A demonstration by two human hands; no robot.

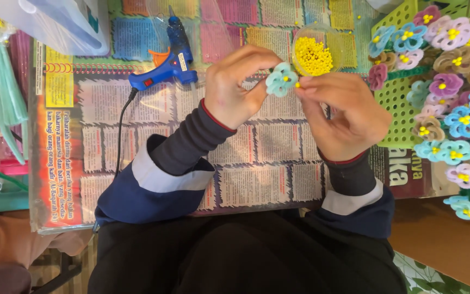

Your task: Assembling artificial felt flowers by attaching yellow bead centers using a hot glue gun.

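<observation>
My left hand [239,84] pinches a light teal pipe-cleaner flower [281,79] by its edge, held above the table. My right hand [342,113] meets it from the right, fingertips closed on a tiny yellow bead [298,85] right at the flower's side. A couple of yellow beads sit in the flower's centre. Both arms wear dark sleeves with blue and grey bands.
A round clear dish of yellow beads [312,54] sits just behind my hands. A blue glue gun [167,62] with a black cord lies at the left rear. A green plastic basket [403,98] at right carries several finished flowers. Printed paper [257,174] covers the table.
</observation>
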